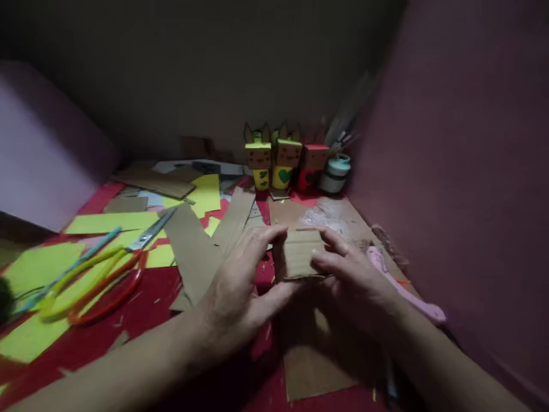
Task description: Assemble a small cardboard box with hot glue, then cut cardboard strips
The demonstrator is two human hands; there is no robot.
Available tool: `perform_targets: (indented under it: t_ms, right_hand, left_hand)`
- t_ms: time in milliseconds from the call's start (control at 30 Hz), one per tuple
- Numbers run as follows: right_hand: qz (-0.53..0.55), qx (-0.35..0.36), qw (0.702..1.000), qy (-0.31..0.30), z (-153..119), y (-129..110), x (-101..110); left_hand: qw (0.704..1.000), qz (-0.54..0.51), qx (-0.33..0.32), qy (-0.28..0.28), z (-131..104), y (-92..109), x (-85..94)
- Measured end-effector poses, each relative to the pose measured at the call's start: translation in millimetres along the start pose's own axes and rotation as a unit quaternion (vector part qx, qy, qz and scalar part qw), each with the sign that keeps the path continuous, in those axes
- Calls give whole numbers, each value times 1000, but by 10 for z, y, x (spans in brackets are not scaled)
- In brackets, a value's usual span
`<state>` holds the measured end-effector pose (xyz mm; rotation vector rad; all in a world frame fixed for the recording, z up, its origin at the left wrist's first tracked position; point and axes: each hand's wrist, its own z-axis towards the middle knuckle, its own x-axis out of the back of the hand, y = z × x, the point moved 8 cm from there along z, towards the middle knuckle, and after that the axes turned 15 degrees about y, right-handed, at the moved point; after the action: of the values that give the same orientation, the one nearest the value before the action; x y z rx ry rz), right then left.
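The open scissors [112, 266], with one yellow and one red handle loop, lie on the red tabletop [150, 343] and serve as the landmark here. To their right, well apart from them, is a small cardboard box [300, 257], held between two bare hands. The left hand [240, 286], on the side of the box closer to the scissors, pinches it with a finger at the far corner and the thumb along the near lower edge. The right hand [358, 277], on the side away from the scissors, grips the box too, one digit along the far edge and another pressed on the ridged face; its remaining fingers are mostly hidden. Right of the scissors and beneath the hands lies a cardboard sheet [319, 375]. A light blue pen [88, 260] lies along the left side of the scissors. Just right of the blades is a cardboard strip [193, 249]. Beyond the scissors and well to their right stand a yellow-topped figure [258, 159], a second figure with a green heart [283, 166] and a red figure [314, 163], then a jar with a pale turquoise lid [335, 174]. Farthest right of the scissors lies a pink cutter [407, 289].
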<state>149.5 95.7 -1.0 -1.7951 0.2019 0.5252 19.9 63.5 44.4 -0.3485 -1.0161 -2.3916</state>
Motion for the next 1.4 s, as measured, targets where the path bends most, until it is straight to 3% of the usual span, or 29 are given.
perform_targets:
  t_ms: [233,600,800,1167,1400]
  right_hand:
    - [-3,3,1000,-30,25,54,31]
    - [2,-12,1000,-6,61,89,83]
    - [1,-12,1000,13,70,52,128]
    - [27,-6,1000,-8,40,7,83]
    - [11,-1,1000,8,45,34,102]
  left_hand:
    - [1000,5,-28,-2,-2,32,-1]
    - [997,-39,63,-14,-13,-149,-37]
    - [995,-70,72,-23,-19,-188,-69]
    - [997,-70,22,-21,-28,-108,-62]
    - [995,-81,45,-32,-38,-119,-72]
